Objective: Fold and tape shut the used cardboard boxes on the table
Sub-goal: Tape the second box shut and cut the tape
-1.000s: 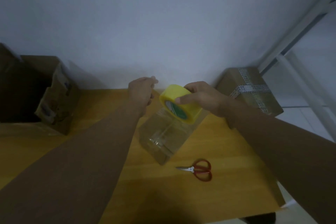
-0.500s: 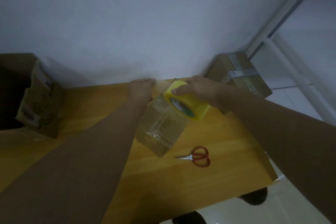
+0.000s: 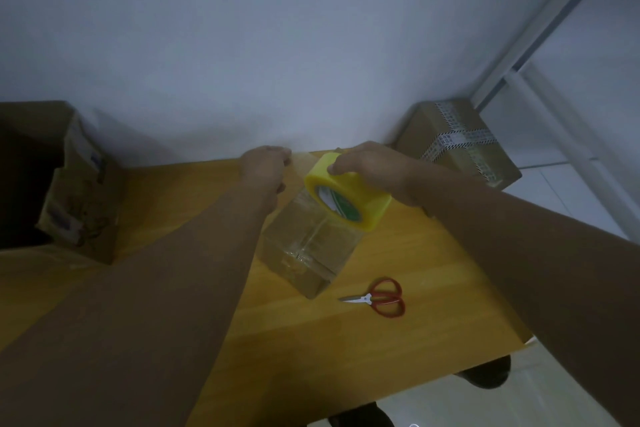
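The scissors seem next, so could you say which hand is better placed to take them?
Likely the right hand: the scissors lie on its side, though it grips the tape roll; the left hand pinches its end.

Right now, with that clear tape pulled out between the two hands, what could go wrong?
The clear strip stretched from the left hand to the yellow roll in the right hand hangs free; it might fold and stick to itself. Neither hand holds the small box, so it may slide when tape is pressed on. The scissors lie on the table, so cutting probably means one hand letting go.
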